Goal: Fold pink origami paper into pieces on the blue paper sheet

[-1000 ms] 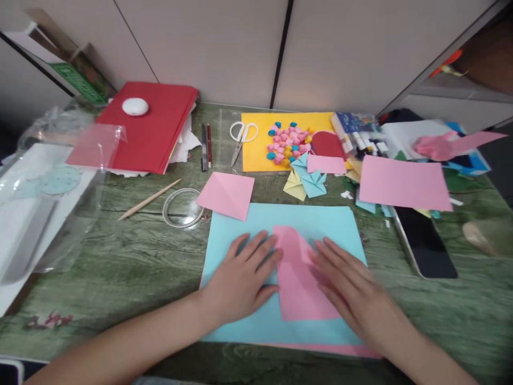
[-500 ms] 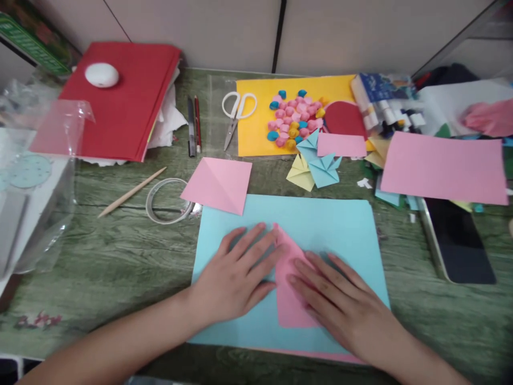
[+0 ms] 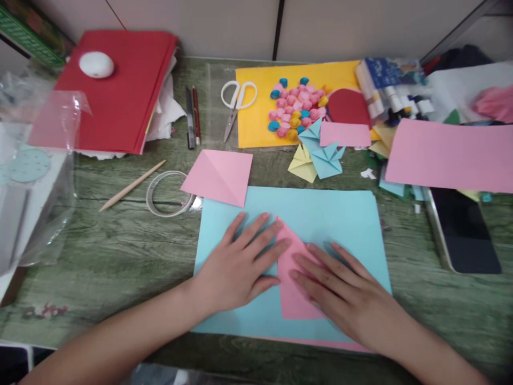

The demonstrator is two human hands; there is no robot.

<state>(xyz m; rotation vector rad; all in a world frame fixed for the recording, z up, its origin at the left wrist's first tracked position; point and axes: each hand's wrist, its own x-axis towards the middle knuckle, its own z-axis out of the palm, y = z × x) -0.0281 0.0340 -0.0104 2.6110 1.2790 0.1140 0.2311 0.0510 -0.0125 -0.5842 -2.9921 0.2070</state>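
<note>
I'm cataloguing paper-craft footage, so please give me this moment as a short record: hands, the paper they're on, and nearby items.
Left hand: fingers spread, fingertips at the pink sheet's left edge
Right hand: fingers flat over the pink sheet
Underneath: blue paper
Overlapping blue paper's far edge: creased pink piece
Left: tape roll, wooden stick
Far side: scissors, overlapping the yellow sheet's left edge
Right: phone

The soft, dim picture blurs slightly, a glare spot [image 3: 197, 203] shining beside the tape roll [image 3: 149, 197].
</note>
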